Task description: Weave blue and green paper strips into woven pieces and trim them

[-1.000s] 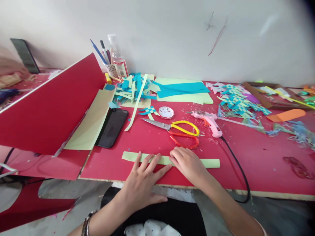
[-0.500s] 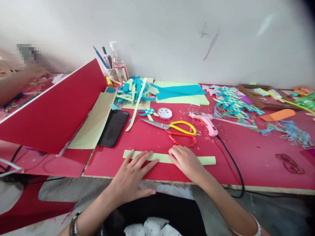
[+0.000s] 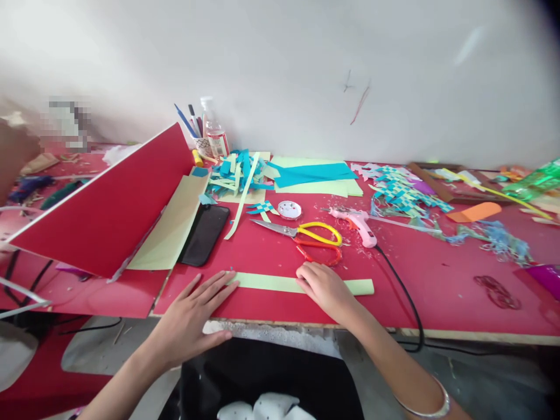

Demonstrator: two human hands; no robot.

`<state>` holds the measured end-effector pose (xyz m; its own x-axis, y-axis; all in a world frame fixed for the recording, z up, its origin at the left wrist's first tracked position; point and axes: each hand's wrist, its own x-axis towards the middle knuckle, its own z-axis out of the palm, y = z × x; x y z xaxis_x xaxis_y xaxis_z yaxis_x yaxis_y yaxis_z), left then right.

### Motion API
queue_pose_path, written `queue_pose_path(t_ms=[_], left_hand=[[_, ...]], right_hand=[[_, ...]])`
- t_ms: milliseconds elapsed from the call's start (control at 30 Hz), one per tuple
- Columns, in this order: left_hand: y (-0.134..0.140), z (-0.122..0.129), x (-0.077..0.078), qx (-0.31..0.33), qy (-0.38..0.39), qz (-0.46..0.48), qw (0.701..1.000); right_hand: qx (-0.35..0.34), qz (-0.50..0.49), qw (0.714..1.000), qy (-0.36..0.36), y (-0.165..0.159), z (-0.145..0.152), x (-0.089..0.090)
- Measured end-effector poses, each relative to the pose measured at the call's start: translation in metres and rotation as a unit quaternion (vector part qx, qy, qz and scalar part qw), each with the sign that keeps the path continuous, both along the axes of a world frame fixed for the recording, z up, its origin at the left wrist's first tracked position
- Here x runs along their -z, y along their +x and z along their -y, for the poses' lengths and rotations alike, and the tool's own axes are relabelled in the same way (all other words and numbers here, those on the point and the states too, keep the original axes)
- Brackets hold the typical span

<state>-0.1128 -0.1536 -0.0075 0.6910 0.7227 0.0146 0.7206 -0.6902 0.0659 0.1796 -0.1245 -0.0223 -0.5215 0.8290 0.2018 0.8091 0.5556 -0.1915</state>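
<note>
A long folded strip of pale green paper (image 3: 268,283) lies flat near the table's front edge. My left hand (image 3: 192,312) rests with spread fingers on its left end, the fingertips touching the paper. My right hand (image 3: 326,291) is curled on the strip right of its middle, and the fingers' undersides are hidden. Scissors (image 3: 301,231) with one yellow and one red handle lie just beyond that hand. A pink glue gun (image 3: 356,224) lies to their right. Behind the scissors are a small white round lid (image 3: 289,210) and a little woven paper piece (image 3: 262,208).
A black phone (image 3: 205,235) and a leaning red board (image 3: 118,210) are on the left. Behind lie cut paper strips (image 3: 238,173), blue paper (image 3: 312,173), a pen cup (image 3: 203,146) and a bottle (image 3: 216,135). Woven strips (image 3: 405,186) lie right. Another person's arm shows far left.
My left hand has slid left along the paper strip to its end. My right hand stays curled on the strip. The camera view has shifted slightly.
</note>
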Motion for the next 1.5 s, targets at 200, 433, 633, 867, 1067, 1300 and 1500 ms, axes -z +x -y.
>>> queue_pose_path(t_ms=[200,433,633,867,1067,1300,1500], left_hand=[[0.002,0.003,-0.008,-0.023,0.048,-0.009,0.999],[0.079,0.011,-0.006,-0.005,0.086,0.012,0.996],[0.103,0.019,-0.004,-0.060,0.007,0.006,0.998],[0.104,0.018,-0.004,-0.069,-0.012,0.007,0.997],[0.105,0.017,-0.005,-0.065,-0.010,-0.002,0.998],[0.104,0.017,-0.006,-0.066,-0.012,-0.007,0.998],[0.105,0.019,-0.002,-0.069,0.004,-0.002,0.998]], right_hand=[[0.008,-0.001,1.000,0.007,-0.002,0.002,-0.002],[0.027,-0.012,1.000,0.003,-0.009,0.005,-0.004],[0.038,-0.057,0.998,-0.010,0.014,0.015,-0.005],[0.112,-0.067,0.991,0.007,0.047,0.027,-0.001],[0.141,-0.036,0.989,0.029,0.067,0.032,-0.001],[0.196,0.013,0.979,0.055,0.077,0.035,0.002],[0.285,0.106,0.947,0.107,0.077,0.047,-0.006]])
